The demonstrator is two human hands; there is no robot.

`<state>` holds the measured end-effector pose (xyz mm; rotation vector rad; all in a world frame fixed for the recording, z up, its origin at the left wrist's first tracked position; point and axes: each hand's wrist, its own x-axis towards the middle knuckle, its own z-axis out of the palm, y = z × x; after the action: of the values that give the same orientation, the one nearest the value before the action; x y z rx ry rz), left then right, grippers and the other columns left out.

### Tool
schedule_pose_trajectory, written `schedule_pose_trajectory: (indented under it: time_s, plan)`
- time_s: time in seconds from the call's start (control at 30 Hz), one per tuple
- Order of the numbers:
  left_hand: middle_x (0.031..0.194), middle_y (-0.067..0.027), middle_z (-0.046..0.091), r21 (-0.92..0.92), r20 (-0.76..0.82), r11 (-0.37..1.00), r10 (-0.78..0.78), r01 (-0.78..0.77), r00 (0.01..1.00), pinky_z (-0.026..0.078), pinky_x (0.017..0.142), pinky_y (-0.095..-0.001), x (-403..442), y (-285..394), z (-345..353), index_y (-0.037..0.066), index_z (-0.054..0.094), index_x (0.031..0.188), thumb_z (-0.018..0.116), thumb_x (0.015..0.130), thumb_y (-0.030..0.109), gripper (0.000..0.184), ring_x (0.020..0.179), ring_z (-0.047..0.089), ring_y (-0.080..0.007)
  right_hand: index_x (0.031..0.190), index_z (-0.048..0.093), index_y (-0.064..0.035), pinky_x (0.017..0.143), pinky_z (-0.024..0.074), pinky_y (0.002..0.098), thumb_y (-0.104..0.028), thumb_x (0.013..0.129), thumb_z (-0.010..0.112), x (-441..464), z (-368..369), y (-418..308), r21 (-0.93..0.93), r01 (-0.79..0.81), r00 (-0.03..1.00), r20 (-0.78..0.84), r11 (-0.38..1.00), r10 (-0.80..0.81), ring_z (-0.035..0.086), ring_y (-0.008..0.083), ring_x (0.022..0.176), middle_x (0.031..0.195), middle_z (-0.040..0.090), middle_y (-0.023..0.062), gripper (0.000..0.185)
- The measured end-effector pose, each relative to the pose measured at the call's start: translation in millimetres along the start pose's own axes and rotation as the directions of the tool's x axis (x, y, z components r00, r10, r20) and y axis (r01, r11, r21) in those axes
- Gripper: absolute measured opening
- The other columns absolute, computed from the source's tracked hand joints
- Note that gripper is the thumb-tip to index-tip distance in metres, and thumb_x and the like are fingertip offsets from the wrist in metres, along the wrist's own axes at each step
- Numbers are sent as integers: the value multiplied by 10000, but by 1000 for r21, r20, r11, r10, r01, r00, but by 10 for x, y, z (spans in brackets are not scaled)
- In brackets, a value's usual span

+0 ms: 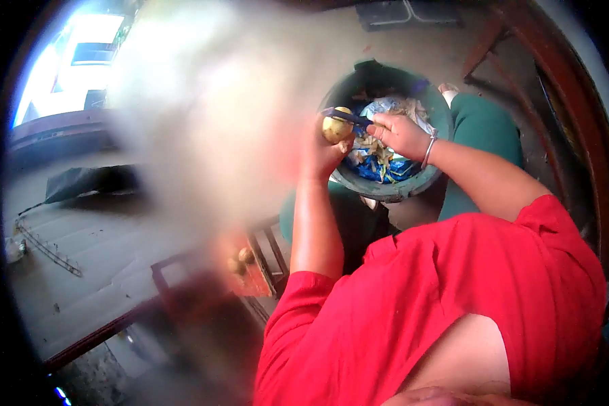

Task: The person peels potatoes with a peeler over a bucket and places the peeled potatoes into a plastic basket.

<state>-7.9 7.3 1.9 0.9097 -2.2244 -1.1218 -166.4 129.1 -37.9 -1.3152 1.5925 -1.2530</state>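
Observation:
My left hand (325, 154) is wrapped round a pale yellow potato (337, 130), partly smeared by a haze on the lens. In my right hand (404, 137) is a dark-handled peeler (350, 117), its head lying across the upper part of the potato. A bracelet circles my right wrist. Both hands are above a dark green bucket (413, 193) set between my knees. Peelings (379, 147) and crumpled blue and white plastic (386, 168) fill part of the bucket.
To the left, a few round, potato-like things (242, 260) lie on a red stool or chair (254, 283). A pale-topped table (95, 250) with a dark cloth or bag (91, 181) is farther left. Brown wooden furniture (565, 64) borders the right. Whitish haze hides the upper middle left.

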Motion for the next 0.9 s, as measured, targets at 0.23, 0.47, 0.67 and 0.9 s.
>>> schedule_pose_trajectory:
  time_s: [0.23,0.47,0.67,0.9]
  plan:
    - [942,-133,643,34,34,999,-22,20,999,502,794,-336,-1,16,-23,5,603,1056,877,576,247,603,879,632,-244,815,564,-42,565,388,286,-361,952,523,35,-48,-37,106,-198,980,53,975,193,454,100,593,629,504,27,349]
    - [867,-56,603,-58,6,995,83,-83,997,493,695,-296,-29,58,2,17,596,970,787,645,83,383,780,573,-153,835,555,-81,455,339,218,-351,961,518,28,-39,-2,152,-218,975,70,964,210,412,43,490,605,470,-36,300]
    - [898,-84,603,-50,-14,995,86,-87,996,496,718,-314,-29,-30,24,16,606,985,795,634,98,407,807,590,-188,836,559,-79,456,343,220,-356,961,515,33,-40,4,128,-220,975,66,967,213,416,44,484,602,475,-33,308]
    - [935,-98,595,-30,32,994,105,-104,994,498,755,-329,-2,-197,47,27,610,1058,806,619,110,488,854,597,-214,838,590,-34,532,411,288,-395,957,499,94,-88,79,200,-420,900,-35,885,435,489,111,548,642,535,22,391]
